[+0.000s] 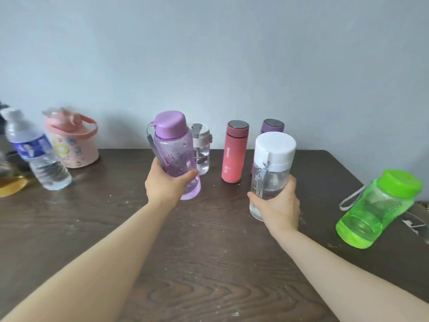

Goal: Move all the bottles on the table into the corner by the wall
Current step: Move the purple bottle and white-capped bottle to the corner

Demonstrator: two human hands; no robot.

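1. Two bare hands grasp bottles above the dark table [209,263]: right hand [279,206] wraps a clear white-capped bottle [271,168], left hand [166,182] a purple bottle [175,152].
2. Behind, a purple flask [272,126] is mostly hidden beside the pink flask [234,154].

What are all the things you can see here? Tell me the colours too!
purple bottle: 1, see-through purple, held in left hand
white-capped bottle: 1, clear, held in right hand
green bottle: 1, bright green, far right
red flask: 1, red, by the wall
purple flask: 1, purple, behind the white-capped bottle
small clear bottle: 1, clear, behind the purple bottle
pink jug: 1, pink, left by the wall
water bottle: 1, clear with blue label, far left
table: 1, dark brown wood
left hand: 1
right hand: 1
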